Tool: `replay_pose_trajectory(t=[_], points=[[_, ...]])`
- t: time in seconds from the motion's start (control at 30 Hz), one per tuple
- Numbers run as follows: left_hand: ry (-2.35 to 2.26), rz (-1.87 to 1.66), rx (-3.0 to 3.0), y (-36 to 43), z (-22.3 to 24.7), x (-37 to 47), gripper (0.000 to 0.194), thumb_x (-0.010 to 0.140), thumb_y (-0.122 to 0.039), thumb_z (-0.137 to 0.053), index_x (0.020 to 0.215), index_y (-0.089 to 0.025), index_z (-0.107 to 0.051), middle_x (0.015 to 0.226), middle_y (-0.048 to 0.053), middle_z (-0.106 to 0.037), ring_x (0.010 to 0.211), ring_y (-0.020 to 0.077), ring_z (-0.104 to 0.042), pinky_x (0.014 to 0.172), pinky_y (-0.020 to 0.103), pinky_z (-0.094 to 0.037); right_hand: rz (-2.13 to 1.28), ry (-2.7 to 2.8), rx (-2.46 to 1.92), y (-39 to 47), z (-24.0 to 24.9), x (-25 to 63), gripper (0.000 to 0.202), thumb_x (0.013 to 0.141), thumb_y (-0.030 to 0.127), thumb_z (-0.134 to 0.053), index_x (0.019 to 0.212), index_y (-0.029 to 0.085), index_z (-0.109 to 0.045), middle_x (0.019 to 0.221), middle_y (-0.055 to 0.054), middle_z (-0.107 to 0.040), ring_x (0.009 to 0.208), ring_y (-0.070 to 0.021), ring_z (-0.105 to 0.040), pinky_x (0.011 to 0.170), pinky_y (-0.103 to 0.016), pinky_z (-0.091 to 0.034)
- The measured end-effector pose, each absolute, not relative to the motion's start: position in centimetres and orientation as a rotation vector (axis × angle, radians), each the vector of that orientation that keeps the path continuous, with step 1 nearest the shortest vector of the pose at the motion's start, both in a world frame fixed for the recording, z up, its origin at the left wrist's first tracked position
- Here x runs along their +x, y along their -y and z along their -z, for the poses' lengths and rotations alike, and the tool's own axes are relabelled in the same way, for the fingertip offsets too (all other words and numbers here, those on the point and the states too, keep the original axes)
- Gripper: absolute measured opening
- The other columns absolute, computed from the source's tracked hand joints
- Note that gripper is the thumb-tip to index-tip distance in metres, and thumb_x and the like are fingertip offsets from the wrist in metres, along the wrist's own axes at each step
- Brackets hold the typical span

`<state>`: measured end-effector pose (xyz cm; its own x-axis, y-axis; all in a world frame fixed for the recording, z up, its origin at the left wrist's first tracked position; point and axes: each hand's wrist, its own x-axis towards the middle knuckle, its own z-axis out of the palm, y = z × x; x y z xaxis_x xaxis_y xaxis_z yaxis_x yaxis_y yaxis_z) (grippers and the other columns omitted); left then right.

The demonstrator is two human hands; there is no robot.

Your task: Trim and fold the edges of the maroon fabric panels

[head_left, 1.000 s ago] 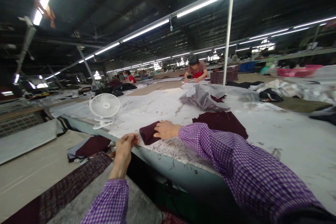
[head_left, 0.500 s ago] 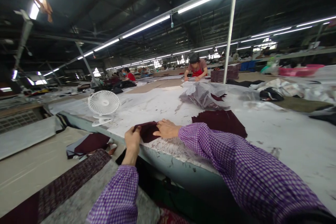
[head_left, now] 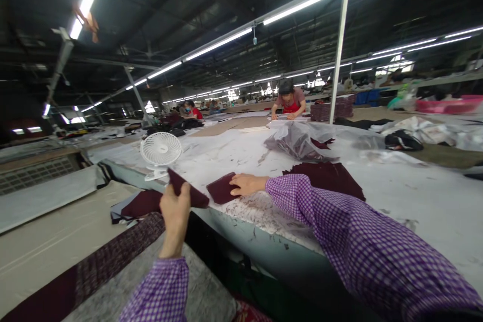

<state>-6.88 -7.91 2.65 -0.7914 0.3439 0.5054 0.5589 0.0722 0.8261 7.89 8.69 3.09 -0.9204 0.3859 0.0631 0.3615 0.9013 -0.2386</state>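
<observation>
Maroon fabric pieces (head_left: 190, 193) are pinched in my left hand (head_left: 175, 211), lifted just off the table's near edge. My right hand (head_left: 247, 184) lies with its fingers spread on a small maroon stack (head_left: 222, 188) on the white table (head_left: 249, 148). A gap separates the held fabric from that stack. Behind my right forearm lies a larger pile of maroon pieces (head_left: 332, 178). The small white fan (head_left: 161, 149) stands beyond my left hand.
Clear plastic (head_left: 298, 141) lies behind the larger pile. A person in a red apron (head_left: 290, 105) leans over the table's far side. At the left, a lower surface (head_left: 56, 221) bears maroon and grey cloth (head_left: 141, 205). A pole (head_left: 341, 40) rises at the back.
My left hand has moved left and toward me with fabric, parting from the small stack. My right hand stays on the stack. The whole view has shifted slightly.
</observation>
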Motion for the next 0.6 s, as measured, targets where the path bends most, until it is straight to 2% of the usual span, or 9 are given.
replay_pose_trajectory(t=[0.07, 0.1, 0.17, 0.2, 0.27, 0.37, 0.43, 0.5, 0.6], points=[[2.171, 1.519, -1.255, 7.6, -1.7, -3.3, 0.026, 0.077, -0.036, -0.050, 0.087, -0.015, -0.060, 0.086, 0.011, -0.066, 0.086, 0.0286, -0.063, 0.083, 0.044, -0.050, -0.424, 2.948, -0.593, -8.9, -4.1, 8.9, 0.038, 0.094, 0.036, -0.044, 0.117, 0.011, -0.062, 0.121, -0.013, -0.063, 0.109, -0.0226, -0.058, 0.093, -0.032, -0.045], [2.111, 1.416, -1.453, 7.6, -1.1, -1.6, 0.026, 0.080, -0.034, -0.048, 0.091, -0.015, -0.061, 0.094, 0.013, -0.067, 0.093, 0.0288, -0.063, 0.087, 0.043, -0.049, -0.556, 2.929, -0.621, -9.0, -4.6, 9.7, 0.046, 0.098, 0.039, -0.031, 0.117, 0.011, -0.062, 0.114, -0.014, -0.066, 0.101, -0.0207, -0.062, 0.088, -0.032, -0.048], [1.997, 1.288, -1.700, 7.8, 0.1, 1.4, 0.025, 0.084, -0.027, -0.045, 0.100, -0.016, -0.060, 0.107, 0.013, -0.065, 0.104, 0.0268, -0.060, 0.093, 0.041, -0.047, -1.019, 2.831, -0.685, -9.0, -5.3, 11.7, 0.069, 0.098, 0.053, -0.011, 0.121, 0.009, -0.058, 0.099, -0.015, -0.070, 0.083, -0.0193, -0.067, 0.075, -0.032, -0.053], [1.961, 1.227, -1.813, 8.1, 0.7, 2.5, 0.022, 0.085, -0.023, -0.044, 0.098, -0.017, -0.060, 0.109, 0.012, -0.064, 0.104, 0.0252, -0.060, 0.093, 0.039, -0.047, -1.277, 2.738, -0.724, -9.0, -5.6, 12.9, 0.077, 0.095, 0.062, -0.008, 0.125, 0.009, -0.055, 0.093, -0.015, -0.071, 0.077, -0.0192, -0.067, 0.070, -0.032, -0.054], [1.913, 1.099, -1.961, 8.7, 1.4, 3.9, 0.018, 0.083, -0.016, -0.045, 0.093, -0.018, -0.059, 0.108, 0.009, -0.064, 0.104, 0.0239, -0.059, 0.093, 0.038, -0.046, -1.632, 2.534, -0.813, -8.7, -6.0, 15.3, 0.087, 0.086, 0.076, -0.018, 0.134, 0.009, -0.045, 0.085, -0.013, -0.070, 0.072, -0.0198, -0.067, 0.064, -0.033, -0.055], [1.894, 0.878, -2.033, 9.5, 1.2, 4.9, 0.020, 0.075, -0.010, -0.049, 0.090, -0.018, -0.057, 0.102, 0.009, -0.064, 0.100, 0.0254, -0.057, 0.090, 0.041, -0.046, -1.741, 2.413, -0.890, -7.8, -6.6, 18.2, 0.090, 0.082, 0.077, -0.031, 0.143, 0.011, -0.034, 0.091, -0.013, -0.069, 0.071, -0.0188, -0.067, 0.063, -0.032, -0.056], [1.899, 0.728, -2.035, 9.9, 0.7, 5.5, 0.020, 0.071, -0.008, -0.051, 0.087, -0.018, -0.057, 0.098, 0.009, -0.063, 0.095, 0.0261, -0.056, 0.086, 0.042, -0.046, -1.755, 2.436, -0.867, -7.1, -6.8, 19.5, 0.088, 0.082, 0.070, -0.046, 0.148, 0.015, -0.025, 0.106, -0.015, -0.067, 0.074, -0.0185, -0.067, 0.066, -0.033, -0.056], [1.888, 0.600, -2.059, 10.4, 0.0, 6.0, 0.015, 0.070, -0.009, -0.053, 0.082, -0.018, -0.056, 0.094, 0.009, -0.062, 0.091, 0.0262, -0.055, 0.083, 0.042, -0.046, -1.691, 2.520, -0.859, -6.5, -6.7, 20.2, 0.096, 0.076, 0.054, -0.066, 0.150, 0.018, -0.018, 0.119, -0.017, -0.061, 0.080, -0.0202, -0.067, 0.070, -0.035, -0.056], [1.849, 0.597, -2.175, 11.0, -0.9, 6.5, 0.005, 0.074, -0.016, -0.057, 0.076, -0.020, -0.054, 0.090, 0.007, -0.061, 0.087, 0.0252, -0.055, 0.078, 0.040, -0.045, -1.419, 2.633, -0.768, -6.2, -5.7, 20.5, 0.094, 0.068, 0.033, -0.075, 0.147, 0.016, -0.028, 0.135, -0.018, -0.050, 0.107, -0.0267, -0.060, 0.089, -0.040, -0.050]])
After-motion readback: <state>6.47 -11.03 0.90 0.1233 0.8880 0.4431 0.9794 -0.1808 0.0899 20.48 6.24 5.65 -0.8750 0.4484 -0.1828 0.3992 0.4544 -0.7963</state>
